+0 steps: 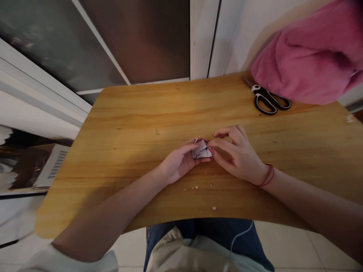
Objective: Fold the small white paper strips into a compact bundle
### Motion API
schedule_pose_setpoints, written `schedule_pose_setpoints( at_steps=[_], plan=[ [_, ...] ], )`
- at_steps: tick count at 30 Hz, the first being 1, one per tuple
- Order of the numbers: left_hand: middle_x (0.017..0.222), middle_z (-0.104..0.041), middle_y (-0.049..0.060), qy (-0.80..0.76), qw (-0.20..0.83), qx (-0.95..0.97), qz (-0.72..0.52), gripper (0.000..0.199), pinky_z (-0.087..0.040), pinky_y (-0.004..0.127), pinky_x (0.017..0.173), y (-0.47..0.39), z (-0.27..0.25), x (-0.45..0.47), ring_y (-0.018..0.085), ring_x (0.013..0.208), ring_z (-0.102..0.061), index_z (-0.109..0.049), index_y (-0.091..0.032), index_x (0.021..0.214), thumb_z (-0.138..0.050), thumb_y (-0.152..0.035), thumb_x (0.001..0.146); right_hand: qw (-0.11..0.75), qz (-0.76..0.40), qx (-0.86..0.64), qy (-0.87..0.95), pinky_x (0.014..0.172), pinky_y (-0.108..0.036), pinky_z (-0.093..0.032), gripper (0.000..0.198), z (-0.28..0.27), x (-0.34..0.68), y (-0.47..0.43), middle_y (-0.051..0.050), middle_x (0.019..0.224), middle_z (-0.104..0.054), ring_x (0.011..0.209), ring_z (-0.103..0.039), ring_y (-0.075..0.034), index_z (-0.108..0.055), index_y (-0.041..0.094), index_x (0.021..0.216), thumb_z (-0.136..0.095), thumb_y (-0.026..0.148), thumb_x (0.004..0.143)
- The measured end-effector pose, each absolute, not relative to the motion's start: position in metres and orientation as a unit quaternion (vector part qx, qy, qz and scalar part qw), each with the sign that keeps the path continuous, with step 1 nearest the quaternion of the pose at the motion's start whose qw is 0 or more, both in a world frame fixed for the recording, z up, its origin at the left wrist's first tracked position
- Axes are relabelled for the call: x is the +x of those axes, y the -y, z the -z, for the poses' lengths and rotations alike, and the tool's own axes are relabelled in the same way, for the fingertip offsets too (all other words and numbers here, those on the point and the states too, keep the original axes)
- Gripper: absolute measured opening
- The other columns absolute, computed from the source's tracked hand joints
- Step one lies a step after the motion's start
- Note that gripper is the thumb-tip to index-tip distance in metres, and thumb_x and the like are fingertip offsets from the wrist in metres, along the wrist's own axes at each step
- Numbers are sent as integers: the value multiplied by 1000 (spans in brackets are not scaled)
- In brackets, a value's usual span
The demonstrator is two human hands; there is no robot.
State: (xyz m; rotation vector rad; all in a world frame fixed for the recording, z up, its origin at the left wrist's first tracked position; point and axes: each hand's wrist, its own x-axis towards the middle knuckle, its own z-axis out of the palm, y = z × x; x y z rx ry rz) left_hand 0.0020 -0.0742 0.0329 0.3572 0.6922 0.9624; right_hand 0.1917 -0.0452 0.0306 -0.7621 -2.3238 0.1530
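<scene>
A small piece of folded white paper (202, 150) with dark blue marks lies in my left hand (181, 158). The thumb rests on its top and the fingers are curled beneath it. From the right, my right hand (236, 153) pinches the near right edge of the same paper between thumb and index finger, its other fingers bent above. A thin pale sliver sticks up beside my left thumb; I cannot make out whether it belongs to the paper. Both hands are just over the wooden table (141, 124).
Black-handled scissors (265, 100) lie at the back right, against a pink plush cloth (306, 56). Tiny white scraps (214, 208) are scattered near the front edge. Left of the table stands an open cardboard box (52, 166). Behind it are glazed door panels (147, 37).
</scene>
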Motion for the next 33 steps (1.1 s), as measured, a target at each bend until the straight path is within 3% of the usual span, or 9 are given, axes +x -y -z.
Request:
schedule_pose_setpoints(
  at_steps=[12,21,33],
  plan=[
    [89,-67,3,-330,814,175,-445,13,-52,30,78,75,-35,3,13,79,-64,-67,-13,90,-55,-11,84,290,-83,-279,912,90,-48,-42,20,-29,192,44,-12,113,-57,100,-52,-26,-66,20,104,-56,24,87],
    [87,-65,4,-333,803,234,-435,33,-49,29,86,76,-36,1,14,83,-62,-66,-12,87,-49,4,64,310,-107,-282,902,88,-49,-43,25,-29,192,45,-12,110,-60,100,-53,-27,-67,22,108,-57,23,85],
    [90,-67,5,-355,795,219,-441,37,-50,29,86,74,-36,4,14,84,-63,-65,-12,90,-51,8,63,308,-138,-297,893,86,-47,-46,25,-31,190,46,-11,106,-58,97,-51,-25,-65,20,109,-56,21,86]
  ],
)
